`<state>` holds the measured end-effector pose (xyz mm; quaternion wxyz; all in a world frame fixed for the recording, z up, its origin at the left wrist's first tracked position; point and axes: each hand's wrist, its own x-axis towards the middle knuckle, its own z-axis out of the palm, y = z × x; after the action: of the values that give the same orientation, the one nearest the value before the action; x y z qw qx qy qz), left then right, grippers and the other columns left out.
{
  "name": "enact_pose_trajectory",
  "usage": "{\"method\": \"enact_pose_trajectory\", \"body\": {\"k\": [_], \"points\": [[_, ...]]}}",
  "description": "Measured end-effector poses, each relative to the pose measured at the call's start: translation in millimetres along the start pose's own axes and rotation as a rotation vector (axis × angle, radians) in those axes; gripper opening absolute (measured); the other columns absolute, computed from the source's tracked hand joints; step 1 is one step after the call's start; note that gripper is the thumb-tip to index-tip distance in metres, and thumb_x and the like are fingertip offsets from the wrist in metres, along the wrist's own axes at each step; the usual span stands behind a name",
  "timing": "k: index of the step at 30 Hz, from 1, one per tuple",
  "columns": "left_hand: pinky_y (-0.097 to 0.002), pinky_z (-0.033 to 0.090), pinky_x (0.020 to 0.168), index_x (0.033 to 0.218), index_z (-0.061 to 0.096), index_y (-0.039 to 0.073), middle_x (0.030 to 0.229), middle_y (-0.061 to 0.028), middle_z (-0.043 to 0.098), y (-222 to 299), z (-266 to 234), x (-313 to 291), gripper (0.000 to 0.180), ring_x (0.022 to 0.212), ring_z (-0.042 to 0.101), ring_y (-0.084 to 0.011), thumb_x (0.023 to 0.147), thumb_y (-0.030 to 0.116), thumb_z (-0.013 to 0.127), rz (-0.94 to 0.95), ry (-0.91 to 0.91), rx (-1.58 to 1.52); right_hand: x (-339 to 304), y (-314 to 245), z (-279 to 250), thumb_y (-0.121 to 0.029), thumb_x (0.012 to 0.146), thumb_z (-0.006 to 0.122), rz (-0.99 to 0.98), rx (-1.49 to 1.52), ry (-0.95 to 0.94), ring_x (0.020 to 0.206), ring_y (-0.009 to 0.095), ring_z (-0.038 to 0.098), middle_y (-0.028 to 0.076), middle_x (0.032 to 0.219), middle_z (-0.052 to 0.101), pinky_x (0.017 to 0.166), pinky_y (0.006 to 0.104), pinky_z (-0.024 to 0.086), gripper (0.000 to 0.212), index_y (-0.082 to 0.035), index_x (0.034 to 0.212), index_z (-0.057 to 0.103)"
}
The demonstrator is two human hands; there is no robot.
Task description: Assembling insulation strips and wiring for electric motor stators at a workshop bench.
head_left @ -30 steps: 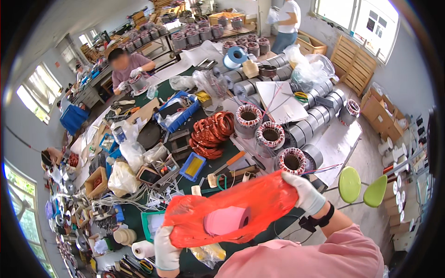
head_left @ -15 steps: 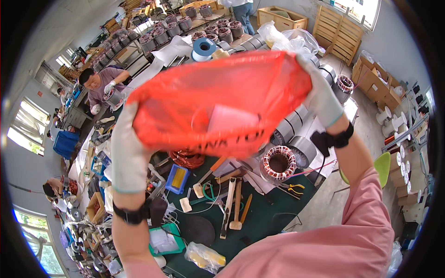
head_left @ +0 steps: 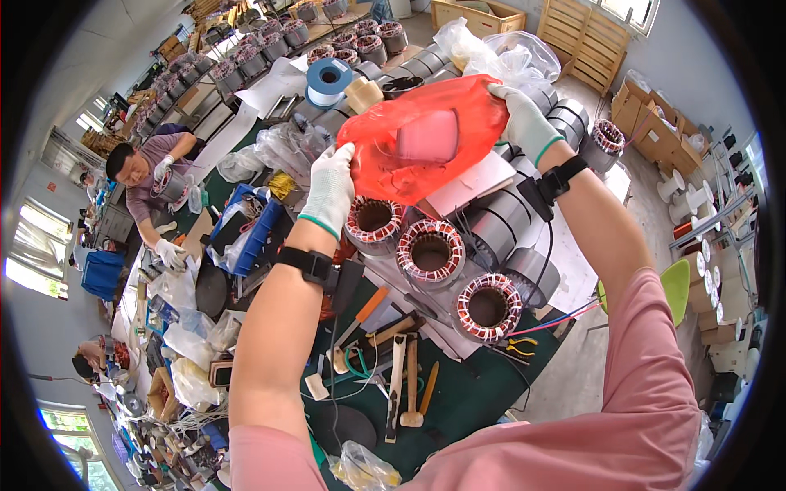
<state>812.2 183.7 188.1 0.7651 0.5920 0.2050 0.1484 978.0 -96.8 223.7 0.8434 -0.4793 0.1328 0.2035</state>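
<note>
A red plastic bag [head_left: 372, 135] is stretched between my two gloved hands above the far part of the workbench. My left hand [head_left: 333, 186] grips its left edge; my right hand [head_left: 526, 121] grips the upper right corner. Through the thin plastic shows a pale pink blocky shape [head_left: 429, 135]; I cannot make out what it is. Below the bag stand three wound motor stators: one [head_left: 372, 237] just under my left hand, another [head_left: 452, 260] beside it, and a third [head_left: 468, 307] nearer to me. A white flat panel [head_left: 471, 190] lies under the bag's right side.
Hammers [head_left: 412, 409], pliers [head_left: 521, 347] and other hand tools lie on the green bench top [head_left: 467, 401]. Grey metal cylinders [head_left: 495, 233] line the right side. A blue spool [head_left: 327, 80] stands beyond the bag. At left, a co-worker [head_left: 151, 176] handles a stator.
Both hands have moved farther away with the bag, and it now spans a smaller width. More stators and a blue tray have come into sight.
</note>
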Motion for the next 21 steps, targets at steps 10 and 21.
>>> {"method": "enact_pose_trajectory", "body": {"k": [10,21], "points": [[-0.0345,0.05,0.098,0.146,0.046,0.001,0.134,-0.015,0.059,25,-21,-36,0.057,0.118,0.06,-0.0237,0.097,0.022,0.062,0.207,0.014,0.26,3,9,-38,-0.02,0.095,0.068,-0.309,-0.328,-0.144,0.1,0.022,0.07,0.01,0.119,0.069,0.087,0.038,0.056,0.042,-0.003,0.131,0.057],[-0.0432,0.049,0.101,0.129,0.062,0.006,0.128,-0.016,0.063,-28,-142,-356,0.042,0.116,0.062,-0.0332,0.089,0.014,0.069,0.253,-0.177,1.196,-152,94,-150,0.004,0.098,0.054,-0.811,-0.774,-0.126,0.11,0.015,0.062,0.008,0.117,0.067,0.102,0.0285,0.045,0.025,0.003,0.12,0.064]]}}
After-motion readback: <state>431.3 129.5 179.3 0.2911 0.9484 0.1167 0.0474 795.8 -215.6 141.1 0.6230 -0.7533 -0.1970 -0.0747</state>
